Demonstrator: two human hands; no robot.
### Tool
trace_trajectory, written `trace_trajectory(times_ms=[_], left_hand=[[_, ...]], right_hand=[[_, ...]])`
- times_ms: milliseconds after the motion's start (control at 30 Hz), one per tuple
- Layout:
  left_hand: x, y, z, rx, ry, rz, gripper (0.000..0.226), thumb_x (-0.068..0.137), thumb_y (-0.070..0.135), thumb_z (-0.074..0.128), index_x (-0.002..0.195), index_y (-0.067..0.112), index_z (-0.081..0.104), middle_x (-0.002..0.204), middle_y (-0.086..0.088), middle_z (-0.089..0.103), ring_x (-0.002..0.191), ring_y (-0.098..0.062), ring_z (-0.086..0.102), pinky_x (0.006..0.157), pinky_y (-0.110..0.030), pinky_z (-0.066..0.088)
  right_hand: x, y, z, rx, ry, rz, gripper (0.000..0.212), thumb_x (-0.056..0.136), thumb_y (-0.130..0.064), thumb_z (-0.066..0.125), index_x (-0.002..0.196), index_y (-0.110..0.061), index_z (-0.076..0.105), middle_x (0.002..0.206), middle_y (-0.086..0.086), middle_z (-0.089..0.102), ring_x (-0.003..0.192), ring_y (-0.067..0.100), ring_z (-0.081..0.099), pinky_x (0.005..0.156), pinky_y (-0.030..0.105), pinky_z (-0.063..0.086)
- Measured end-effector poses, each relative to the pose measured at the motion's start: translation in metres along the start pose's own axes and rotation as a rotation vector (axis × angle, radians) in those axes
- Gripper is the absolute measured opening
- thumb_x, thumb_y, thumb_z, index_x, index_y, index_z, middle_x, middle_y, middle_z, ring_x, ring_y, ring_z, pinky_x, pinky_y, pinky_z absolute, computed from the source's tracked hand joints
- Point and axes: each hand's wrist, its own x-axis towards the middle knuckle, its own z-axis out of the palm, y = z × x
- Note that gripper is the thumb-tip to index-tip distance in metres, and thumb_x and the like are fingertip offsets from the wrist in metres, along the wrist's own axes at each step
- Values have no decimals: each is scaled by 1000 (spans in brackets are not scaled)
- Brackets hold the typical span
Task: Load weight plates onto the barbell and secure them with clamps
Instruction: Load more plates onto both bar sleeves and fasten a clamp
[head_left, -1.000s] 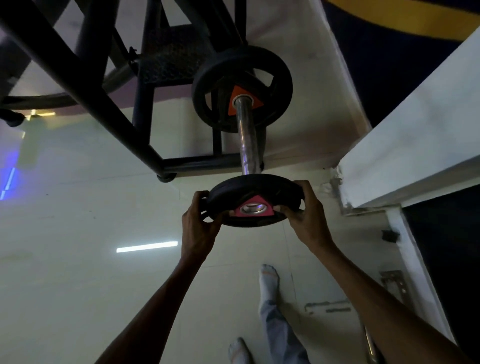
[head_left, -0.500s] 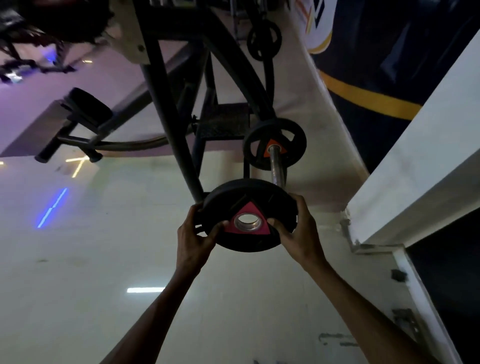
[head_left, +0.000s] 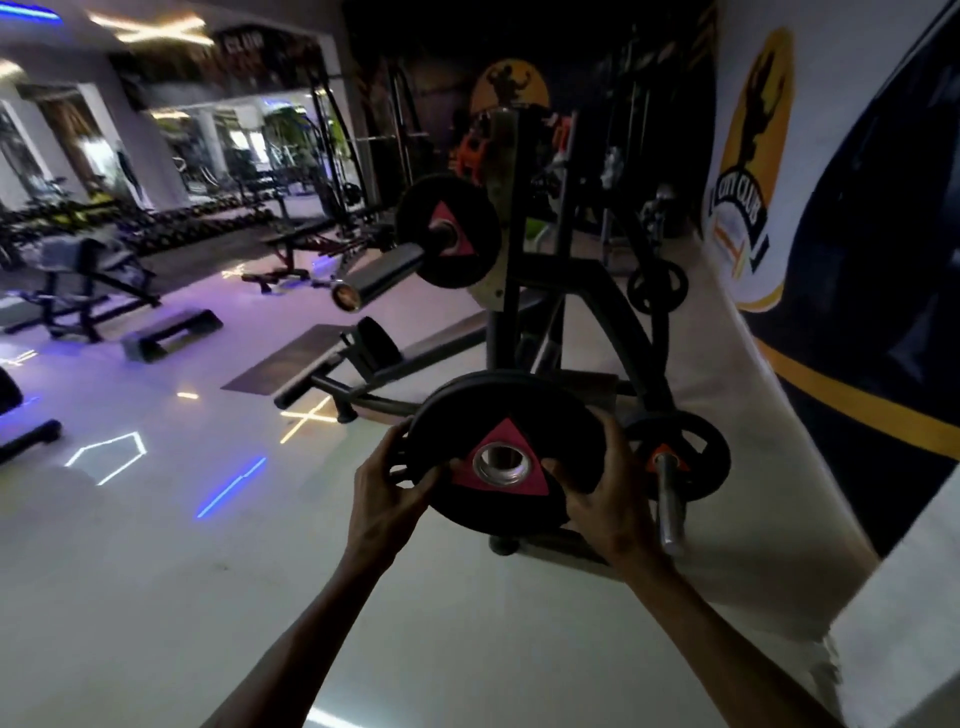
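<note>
Barbell, a thick steel bar, juts from a black metal rack above and beyond the hands, already carrying one round black plate marked with a red triangle. Glossy pale floor mirrors blue and white lights of a dim gym. Held plate, matte black with a red triangular hub and steel-ringed hole, is gripped at its rim: left hand and right hand curl around opposite edges, thumbs on its face.
</note>
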Motion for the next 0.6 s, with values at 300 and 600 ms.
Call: trace_trajectory(times_ms=[300,600], left_hand=[[72,9,-106,-14,85,98,65,76,29,88,137,23,65,110,9,75,92,-5,71,71,-17,56],[176,-7,-179,-46,25,162,62,78,45,83,137,44,61,107,11,73,88,-12,72,59,-25,58]], right_hand=[[49,-80,87,45,23,-150,70,87,-31,77,145,-12,43,135,-3,55,123,1,52,90,-2,40],[118,-137,175,-58,198,-192,74,86,-39,78,147,-14,42,138,-1,54,125,8,48,95,-2,35]])
